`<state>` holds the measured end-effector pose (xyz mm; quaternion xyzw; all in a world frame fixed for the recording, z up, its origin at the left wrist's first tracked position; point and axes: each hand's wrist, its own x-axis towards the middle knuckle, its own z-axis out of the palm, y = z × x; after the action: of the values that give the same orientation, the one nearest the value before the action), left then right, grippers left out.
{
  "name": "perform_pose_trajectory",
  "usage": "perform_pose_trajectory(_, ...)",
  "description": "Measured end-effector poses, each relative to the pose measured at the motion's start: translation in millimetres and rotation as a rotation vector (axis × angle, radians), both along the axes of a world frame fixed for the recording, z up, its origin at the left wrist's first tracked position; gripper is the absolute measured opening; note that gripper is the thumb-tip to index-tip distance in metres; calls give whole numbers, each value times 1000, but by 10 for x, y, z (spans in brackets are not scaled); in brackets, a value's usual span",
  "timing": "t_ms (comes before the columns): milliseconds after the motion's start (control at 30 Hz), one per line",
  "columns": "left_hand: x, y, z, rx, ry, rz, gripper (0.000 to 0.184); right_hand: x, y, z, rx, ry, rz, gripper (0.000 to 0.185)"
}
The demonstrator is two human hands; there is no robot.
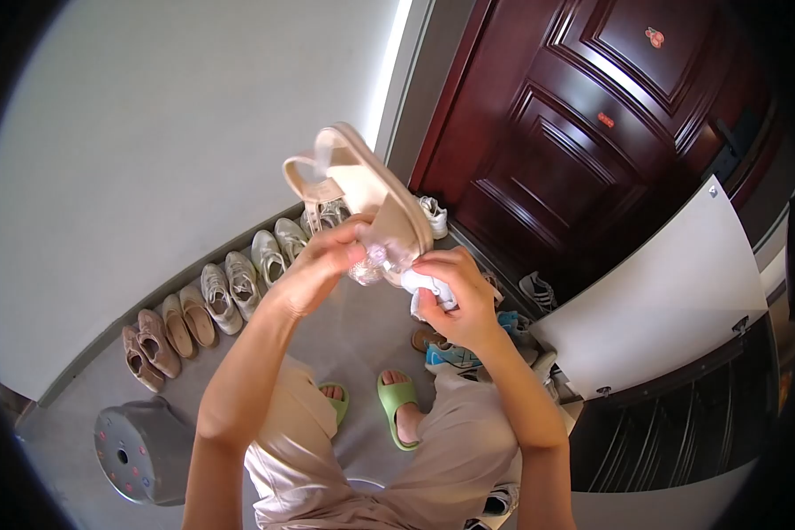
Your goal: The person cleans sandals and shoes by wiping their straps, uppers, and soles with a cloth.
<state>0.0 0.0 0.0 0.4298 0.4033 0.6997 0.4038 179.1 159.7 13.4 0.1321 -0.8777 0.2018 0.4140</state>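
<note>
A beige sandal [384, 199] with a strap and a shiny ornament near its toe is held up in front of me, its toe end toward my hands. My left hand [327, 261] grips the toe part by the ornament. In my right hand [459, 296] is a bunched white cloth [428, 290], pinched between thumb and fingers and touching the sandal's toe edge. Part of the cloth is hidden by the fingers.
Pairs of shoes [221, 296] line the left wall. A grey stool [146, 450] stands at the lower left. On the right, a white cabinet door [654, 291] hangs open beside dark racks [662, 433]. More shoes [455, 356] lie near my green slippers [397, 408]. A dark red door [583, 132] is behind.
</note>
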Motion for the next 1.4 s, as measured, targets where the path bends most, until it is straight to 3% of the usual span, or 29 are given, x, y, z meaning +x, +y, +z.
perform_pose_trajectory(67,18,8,-19,14,-134,156,47,-25,-76,15,-74,-12,77,39)
perform_pose_trajectory(233,47,-67,82,-77,-107,170,22,-75,-252,55,-110,91,20,38)
perform_pose_trajectory(333,54,-19,19,22,329,193,14,-102,-148,150,-64,145,-136,34)
perform_pose_trajectory(433,210,66,18,150,539,264,18,-116,-109,162,-86,201,-183,42)
perform_pose_trajectory(467,235,68,20,127,529,229,18,-129,-153,162,-176,225,-214,43)
perform_pose_trajectory(567,201,87,-35,13,523,255,17,-123,-173,141,-88,188,-184,43)
perform_pose_trajectory(633,243,114,15,53,457,288,16,-125,-267,213,24,110,-126,40)
perform_pose_trajectory(700,199,125,-19,2,255,281,17,-113,-337,163,-32,27,-72,38)
perform_pose_trajectory(767,150,118,-53,20,322,273,18,-121,-293,190,-31,17,-59,36)
perform_pose_trajectory(867,228,114,26,177,684,343,18,-162,-155,158,-64,153,-253,32)
perform_pose_trajectory(1100,243,140,-4,105,621,387,18,-147,-355,104,-118,78,-96,29)
perform_pose_trajectory(1300,290,155,20,164,713,380,19,-143,-167,107,-131,155,-292,28)
perform_pose_trajectory(1400,288,176,33,159,705,396,19,-71,-266,62,-138,-6,-136,29)
